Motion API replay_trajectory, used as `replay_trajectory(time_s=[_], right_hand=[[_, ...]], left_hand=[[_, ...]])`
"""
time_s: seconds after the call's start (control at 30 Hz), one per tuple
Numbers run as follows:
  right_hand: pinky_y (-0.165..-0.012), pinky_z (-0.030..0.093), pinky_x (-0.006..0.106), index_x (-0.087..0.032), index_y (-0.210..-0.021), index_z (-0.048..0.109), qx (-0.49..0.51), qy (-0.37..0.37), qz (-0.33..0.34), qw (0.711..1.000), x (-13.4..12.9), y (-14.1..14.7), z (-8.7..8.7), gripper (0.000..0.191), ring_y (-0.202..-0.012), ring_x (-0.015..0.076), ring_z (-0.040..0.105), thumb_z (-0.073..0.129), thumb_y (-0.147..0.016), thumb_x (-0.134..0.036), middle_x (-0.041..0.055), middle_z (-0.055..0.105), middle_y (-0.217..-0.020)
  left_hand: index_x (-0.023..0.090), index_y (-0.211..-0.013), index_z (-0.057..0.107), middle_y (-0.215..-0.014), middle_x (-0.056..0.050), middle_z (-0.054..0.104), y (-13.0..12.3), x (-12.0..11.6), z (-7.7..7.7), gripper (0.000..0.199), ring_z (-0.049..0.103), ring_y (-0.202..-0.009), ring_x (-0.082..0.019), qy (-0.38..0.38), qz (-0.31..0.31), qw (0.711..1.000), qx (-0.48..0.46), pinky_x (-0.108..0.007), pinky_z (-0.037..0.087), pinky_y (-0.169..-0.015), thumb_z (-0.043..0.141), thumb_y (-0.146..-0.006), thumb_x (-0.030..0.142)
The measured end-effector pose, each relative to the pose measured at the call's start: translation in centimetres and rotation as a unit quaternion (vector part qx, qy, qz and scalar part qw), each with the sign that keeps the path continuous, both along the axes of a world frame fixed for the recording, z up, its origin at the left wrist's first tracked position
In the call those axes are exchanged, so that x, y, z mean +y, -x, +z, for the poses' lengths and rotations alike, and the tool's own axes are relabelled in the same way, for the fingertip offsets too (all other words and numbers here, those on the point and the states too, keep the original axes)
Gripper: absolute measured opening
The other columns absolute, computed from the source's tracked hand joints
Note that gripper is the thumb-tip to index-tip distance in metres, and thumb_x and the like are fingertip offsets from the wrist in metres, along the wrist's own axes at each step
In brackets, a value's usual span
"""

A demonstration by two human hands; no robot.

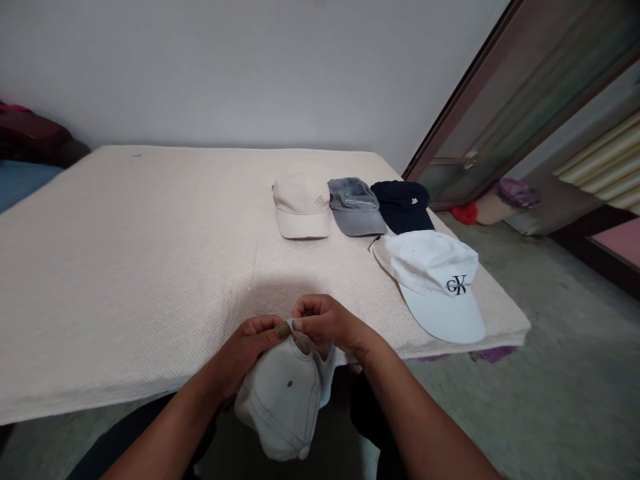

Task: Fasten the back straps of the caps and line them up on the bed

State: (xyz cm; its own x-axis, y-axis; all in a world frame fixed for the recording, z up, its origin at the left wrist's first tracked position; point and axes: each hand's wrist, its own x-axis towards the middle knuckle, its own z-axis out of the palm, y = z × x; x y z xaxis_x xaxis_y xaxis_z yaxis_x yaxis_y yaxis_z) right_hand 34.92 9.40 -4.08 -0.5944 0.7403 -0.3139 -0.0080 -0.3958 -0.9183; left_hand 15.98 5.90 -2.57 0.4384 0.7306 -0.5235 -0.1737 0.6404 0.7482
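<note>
A pale cap (287, 400) with dark stitching hangs at the table's front edge, its back strap and opening facing up. My left hand (250, 347) is closed on the strap end, beside a small brownish buckle or tab. The fingers of my right hand (325, 320) pinch the strap just to the right of it. Beyond my hands, a cream cap (301, 207), a grey cap (356, 205) and a navy cap (404, 205) sit side by side. Nearer, on the right, lies a white cap (433, 280) with black lettering.
A cream textured cloth covers the table (125, 267), which stands against a pale wall. At the right are a framed door (465, 113), a red item (465, 213) on the floor and a yellowish curtain (607, 167). Dark red items (33, 137) lie at the far left.
</note>
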Motion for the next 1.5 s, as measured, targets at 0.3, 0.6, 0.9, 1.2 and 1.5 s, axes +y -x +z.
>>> replay_trajectory(time_s=[0.3, 0.6, 0.9, 1.2, 1.5], right_hand=[[-0.034, 0.025, 0.015, -0.016, -0.073, 0.056, 0.04, 0.048, 0.016, 0.998, 0.01, -0.37, 0.42, 0.016, -0.037, 0.0034, 0.035, 0.068, -0.073, -0.026, -0.0079, 0.047, -0.049], [-0.034, 0.024, 0.015, -0.014, -0.075, 0.058, 0.071, 0.078, 0.059, 0.993, -0.06, -0.59, 0.85, 0.017, -0.037, 0.0026, 0.033, 0.07, -0.071, -0.025, -0.0083, 0.046, -0.049], [-0.035, 0.02, 0.016, -0.016, -0.074, 0.055, 0.082, 0.103, 0.019, 0.991, -0.24, -0.52, 0.54, 0.013, -0.037, 0.004, 0.032, 0.065, -0.072, -0.023, -0.0084, 0.043, -0.046], [-0.037, 0.019, 0.016, -0.016, -0.072, 0.053, 0.089, 0.093, -0.019, 0.992, -0.31, 0.03, 0.77, 0.018, -0.039, 0.0027, 0.03, 0.068, -0.071, -0.026, -0.0079, 0.045, -0.048], [-0.035, 0.021, 0.015, -0.016, -0.075, 0.055, 0.067, 0.081, -0.005, 0.994, -0.38, -0.23, 0.64, 0.019, -0.038, 0.0031, 0.032, 0.069, -0.072, -0.029, -0.0085, 0.044, -0.048]], left_hand=[[0.015, -0.071, 0.064, -0.056, 0.003, 0.055, -0.06, 0.12, 0.06, 0.021, 0.043, -0.046, -0.005, 0.004, -0.007, 1.0, 0.012, -0.018, 0.031, -0.045, 0.07, -0.074, 0.035], [0.015, -0.074, 0.065, -0.058, 0.002, 0.058, 0.29, -0.07, 0.17, 0.014, 0.046, -0.046, -0.005, 0.03, -0.024, 0.998, -0.045, -0.017, 0.034, -0.046, 0.069, -0.075, 0.028], [0.016, -0.074, 0.063, -0.057, 0.003, 0.058, 0.37, 0.03, -0.12, 0.017, 0.044, -0.043, -0.005, 0.002, -0.041, 0.999, -0.013, -0.017, 0.031, -0.043, 0.07, -0.074, 0.032], [0.017, -0.074, 0.062, -0.058, 0.004, 0.058, 0.16, -0.05, -0.36, 0.023, 0.045, -0.045, -0.007, 0.013, -0.003, 1.0, 0.013, -0.02, 0.032, -0.047, 0.072, -0.07, 0.037], [0.016, -0.077, 0.064, -0.061, 0.003, 0.059, 0.04, -0.02, 0.23, 0.02, 0.046, -0.05, -0.007, 0.007, 0.001, 1.0, 0.003, -0.02, 0.034, -0.05, 0.07, -0.074, 0.035]])
